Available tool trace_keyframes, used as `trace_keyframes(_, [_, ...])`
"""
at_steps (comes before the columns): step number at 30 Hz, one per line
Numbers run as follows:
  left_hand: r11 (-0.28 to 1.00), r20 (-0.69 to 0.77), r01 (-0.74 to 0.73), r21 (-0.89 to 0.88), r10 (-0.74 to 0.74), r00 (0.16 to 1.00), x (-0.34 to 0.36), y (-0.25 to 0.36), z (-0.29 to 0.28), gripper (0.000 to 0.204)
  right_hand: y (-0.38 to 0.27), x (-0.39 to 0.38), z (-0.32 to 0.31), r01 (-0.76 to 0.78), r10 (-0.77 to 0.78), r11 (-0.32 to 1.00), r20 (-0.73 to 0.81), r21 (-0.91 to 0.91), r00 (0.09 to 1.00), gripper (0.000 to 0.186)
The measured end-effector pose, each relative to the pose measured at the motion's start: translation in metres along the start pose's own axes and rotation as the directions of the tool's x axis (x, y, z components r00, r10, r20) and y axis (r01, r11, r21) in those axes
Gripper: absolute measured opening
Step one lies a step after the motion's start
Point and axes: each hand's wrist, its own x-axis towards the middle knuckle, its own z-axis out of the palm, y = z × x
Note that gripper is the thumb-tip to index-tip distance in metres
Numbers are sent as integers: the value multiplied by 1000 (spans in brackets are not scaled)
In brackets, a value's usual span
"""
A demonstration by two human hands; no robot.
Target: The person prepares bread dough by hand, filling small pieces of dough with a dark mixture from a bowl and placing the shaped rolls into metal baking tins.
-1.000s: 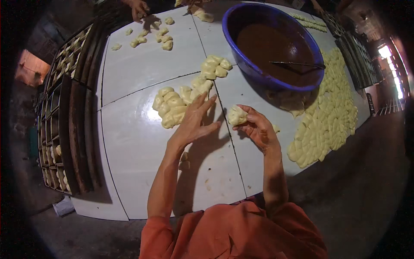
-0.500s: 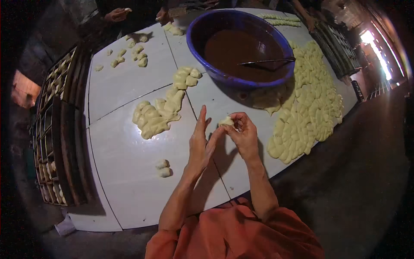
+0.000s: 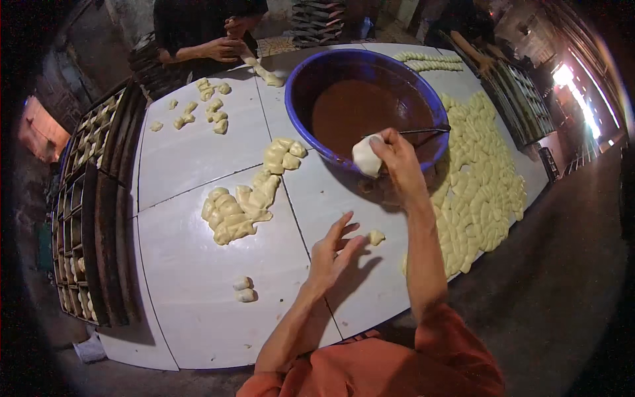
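I judge that the pale lump (image 3: 366, 157) could drop if the right hand's (image 3: 399, 159) pinch slackens, perhaps into the brown mix (image 3: 350, 109), since it sits by the near rim of the blue tub (image 3: 301, 99); from here I can't tell whether it is over the tub or in front. A low sweep of the left hand (image 3: 327, 258) could nudge the small dough piece (image 3: 376, 237) on the table (image 3: 185, 284). I see the right hand stretched ahead, clamped on the lump; the left is lower, fingers loosely spread, holding nothing, just beside that piece.
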Motion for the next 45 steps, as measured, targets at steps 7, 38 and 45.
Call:
trace_keyframes(7, [983,-181,132,125,-108,977,-24,4,-55,39,62,103,-34,291,288,364,404,-885,868,27])
trace_keyframes(38, [692,62,173,-701,-182,981,-18,6,-65,48,27,-67,90,-294,211,873,241,390,947,13])
trace_keyframes(45, [545,-80,88,-834,-277,957,-57,-11,-109,25,54,-101,128,-396,245,832,383,389,891,16])
